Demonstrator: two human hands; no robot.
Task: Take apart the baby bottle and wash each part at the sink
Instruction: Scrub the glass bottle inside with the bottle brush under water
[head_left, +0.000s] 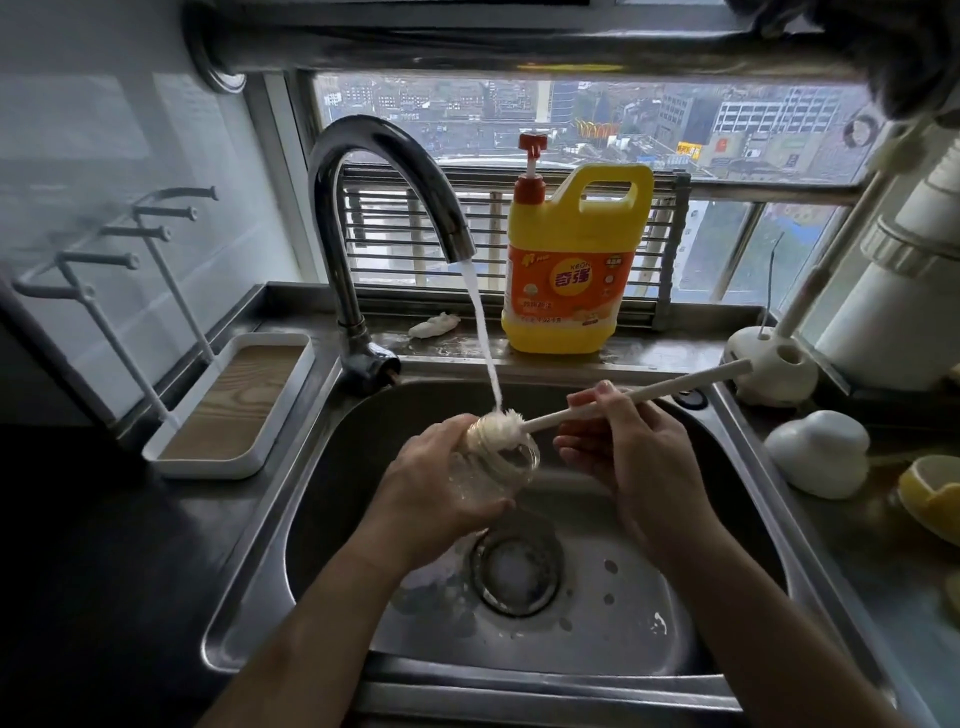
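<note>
Forearms rise from the bottom edge over the sink (244, 561), where the left hand's (431, 493) fingers curl round the clear baby bottle (506, 467). The bottle is tilted with its open mouth toward the right, and the right hand's (634, 452) fingertips pinch the white handle of a bottle brush (675, 386) whose bristle head sits at that mouth. Both hands hang mid-frame above the drain (517, 569), apart from the basin walls, while water from the faucet (335, 249) falls onto the bristles and the wet, transparent bottle.

Just left of yellow detergent jug (566, 270): crumpled white rag (434, 325). Far left: white drying rack (208, 470). Lower right: white dome (815, 452).
</note>
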